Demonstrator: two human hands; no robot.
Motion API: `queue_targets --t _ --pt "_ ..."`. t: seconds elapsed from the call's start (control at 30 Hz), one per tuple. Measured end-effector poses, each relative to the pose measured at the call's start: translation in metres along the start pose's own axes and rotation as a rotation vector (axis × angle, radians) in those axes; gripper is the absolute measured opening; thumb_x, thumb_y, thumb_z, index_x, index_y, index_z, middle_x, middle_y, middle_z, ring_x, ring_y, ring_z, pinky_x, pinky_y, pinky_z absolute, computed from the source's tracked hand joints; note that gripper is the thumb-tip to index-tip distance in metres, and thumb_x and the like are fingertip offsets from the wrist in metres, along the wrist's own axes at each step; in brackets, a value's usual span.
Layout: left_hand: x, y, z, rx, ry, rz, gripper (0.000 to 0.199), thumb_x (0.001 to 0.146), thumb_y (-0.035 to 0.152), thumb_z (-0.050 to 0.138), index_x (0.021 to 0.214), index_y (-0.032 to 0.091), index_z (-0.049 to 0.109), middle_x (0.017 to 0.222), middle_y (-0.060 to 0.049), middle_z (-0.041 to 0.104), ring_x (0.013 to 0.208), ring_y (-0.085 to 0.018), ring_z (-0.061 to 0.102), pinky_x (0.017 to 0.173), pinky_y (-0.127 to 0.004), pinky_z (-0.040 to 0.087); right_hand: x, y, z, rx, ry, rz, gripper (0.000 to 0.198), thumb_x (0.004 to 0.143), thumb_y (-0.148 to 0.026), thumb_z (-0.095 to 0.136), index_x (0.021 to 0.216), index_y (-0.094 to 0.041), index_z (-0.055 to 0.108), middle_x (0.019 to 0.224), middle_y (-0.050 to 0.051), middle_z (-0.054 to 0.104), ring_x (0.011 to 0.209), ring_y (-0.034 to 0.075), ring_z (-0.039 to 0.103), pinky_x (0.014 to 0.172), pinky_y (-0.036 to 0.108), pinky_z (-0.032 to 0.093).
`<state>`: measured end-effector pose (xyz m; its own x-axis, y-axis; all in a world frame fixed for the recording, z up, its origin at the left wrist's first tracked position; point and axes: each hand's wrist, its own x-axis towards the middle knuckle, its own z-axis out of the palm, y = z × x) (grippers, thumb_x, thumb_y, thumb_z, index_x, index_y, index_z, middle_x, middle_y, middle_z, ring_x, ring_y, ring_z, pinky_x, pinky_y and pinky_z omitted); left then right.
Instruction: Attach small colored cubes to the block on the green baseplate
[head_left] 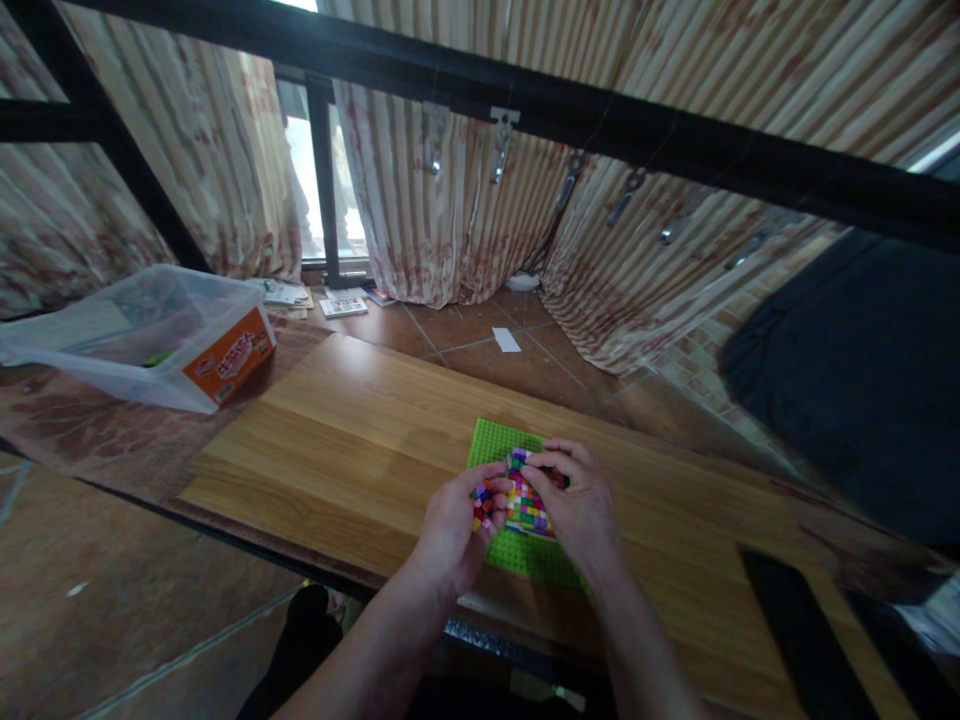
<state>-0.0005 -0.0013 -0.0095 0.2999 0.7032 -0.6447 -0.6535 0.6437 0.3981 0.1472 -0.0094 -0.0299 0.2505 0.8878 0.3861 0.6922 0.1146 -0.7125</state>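
Note:
A green studded baseplate point(525, 560) lies on the wooden board below both hands. On it sits a patchwork of small multicoloured bricks point(527, 508), in pink, orange, white, green and purple. My left hand point(454, 515) is cupped at the left side of this patchwork, its fingers curled round a handful of loose small bricks point(482, 505). Over the right and far part of the patchwork is my right hand point(581, 495), its thumb and fingertips pinched close at a purple and white spot. Whatever lies between those fingertips is too small to make out.
A clear plastic box point(150, 335) with an orange label stands at the left on a reddish cloth. The wooden board point(337, 430) spans the table. A dark flat object point(806, 630) lies at the right. Ahead runs a black metal bar point(555, 85) with hanging hooks.

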Motion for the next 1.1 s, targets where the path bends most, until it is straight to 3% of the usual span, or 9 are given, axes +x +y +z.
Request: queue_targets --t 0.17,0.3,0.4,0.63,0.87,1.0,1.1 --pt "-0.002 0.0 0.002 0.004 -0.002 -0.004 0.013 0.078 0.01 0.058 0.086 0.008 0.068 0.066 -0.005 0.063 0.05 -0.006 0.052 0.045 -0.015 0.041 0.005 0.006 0.001 0.099 -0.042 0.149 0.019 0.07 -0.038 0.07 0.082 -0.023 0.071 0.097 0.006 0.067 0.093 0.024 0.06 0.088 0.044 0.045" --pt "-0.003 -0.001 0.003 0.011 -0.006 0.003 0.012 0.078 0.01 0.058 0.085 0.008 0.068 0.066 -0.005 0.062 0.05 -0.006 0.052 0.045 -0.015 0.04 0.008 0.008 0.001 0.24 -0.149 0.394 0.04 0.064 -0.043 0.073 0.096 -0.019 0.07 0.086 0.006 0.071 0.077 0.022 0.063 0.074 0.039 0.05" --pt "-0.003 -0.001 0.003 0.012 -0.003 0.008 0.013 0.079 0.01 0.057 0.085 0.008 0.068 0.066 -0.005 0.062 0.05 -0.006 0.051 0.045 -0.015 0.04 0.01 0.008 0.001 0.332 -0.19 0.459 0.043 0.061 -0.046 0.075 0.093 -0.017 0.071 0.079 0.005 0.071 0.069 0.021 0.063 0.067 0.036 0.049" --pt "-0.003 -0.001 0.003 0.013 0.007 0.02 0.015 0.079 0.009 0.056 0.086 0.009 0.068 0.066 -0.005 0.062 0.05 -0.006 0.051 0.045 -0.015 0.04 0.011 0.005 0.003 0.347 -0.175 0.48 0.044 0.058 -0.047 0.077 0.09 -0.017 0.073 0.073 0.005 0.072 0.063 0.02 0.063 0.062 0.035 0.05" --pt "-0.003 0.002 0.001 -0.014 -0.027 -0.005 0.016 0.086 0.017 0.051 0.088 0.008 0.065 0.066 -0.005 0.061 0.05 -0.007 0.052 0.045 -0.015 0.042 0.005 0.007 0.004 0.387 -0.156 0.444 0.046 0.062 -0.047 0.075 0.098 -0.018 0.071 0.084 0.006 0.073 0.072 0.021 0.065 0.069 0.036 0.052" --pt "-0.005 0.009 0.001 -0.087 -0.072 0.017 0.027 0.091 0.027 0.046 0.089 0.007 0.063 0.071 -0.01 0.064 0.057 -0.01 0.058 0.052 -0.018 0.049 0.002 0.01 -0.001 0.339 -0.013 0.392 0.042 0.07 -0.048 0.07 0.102 -0.019 0.069 0.098 0.008 0.072 0.086 0.023 0.065 0.08 0.04 0.051" --pt "-0.007 0.012 0.004 -0.125 -0.104 0.032 0.035 0.092 0.036 0.043 0.089 0.006 0.063 0.077 -0.014 0.066 0.066 -0.015 0.063 0.061 -0.023 0.054 -0.001 0.002 -0.007 0.269 0.134 0.246 0.029 0.078 -0.044 0.064 0.093 -0.021 0.071 0.094 0.007 0.071 0.09 0.023 0.064 0.084 0.041 0.049"
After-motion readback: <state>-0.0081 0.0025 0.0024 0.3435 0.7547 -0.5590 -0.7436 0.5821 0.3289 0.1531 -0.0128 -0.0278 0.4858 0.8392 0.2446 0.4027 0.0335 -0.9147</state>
